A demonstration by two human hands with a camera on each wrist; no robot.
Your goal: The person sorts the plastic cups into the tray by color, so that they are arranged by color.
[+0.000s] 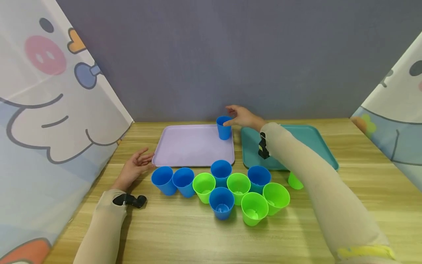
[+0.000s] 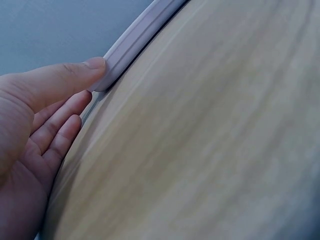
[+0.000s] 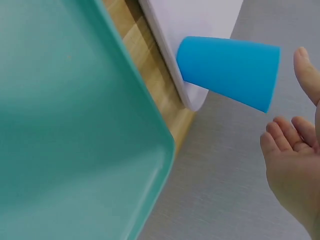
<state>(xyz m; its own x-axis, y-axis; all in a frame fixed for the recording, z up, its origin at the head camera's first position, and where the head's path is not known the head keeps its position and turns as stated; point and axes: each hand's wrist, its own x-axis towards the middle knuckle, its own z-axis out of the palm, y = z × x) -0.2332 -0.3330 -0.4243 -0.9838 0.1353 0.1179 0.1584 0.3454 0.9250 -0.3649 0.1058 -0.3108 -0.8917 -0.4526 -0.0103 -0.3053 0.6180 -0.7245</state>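
Observation:
A blue cup (image 1: 224,128) stands upright at the far right corner of the light purple tray (image 1: 194,145). My right hand (image 1: 243,116) is beside its rim, fingers spread; in the right wrist view a gap shows between that hand (image 3: 295,145) and the cup (image 3: 227,70). At the tray's near left corner, my left hand (image 1: 133,168) has loosely extended fingers. In the left wrist view, the thumb (image 2: 75,75) overlaps the purple rim (image 2: 132,42), with the other fingers beside it. Closest to the left hand among the front cups is a blue cup (image 1: 163,179).
A teal tray (image 1: 306,141) lies to the right, partly under my right forearm. Several blue cups (image 1: 222,203) and green cups (image 1: 255,209) stand upright in front of the trays. One green cup (image 1: 294,181) is partly hidden by the sleeve. A grey wall (image 1: 211,62) rises behind.

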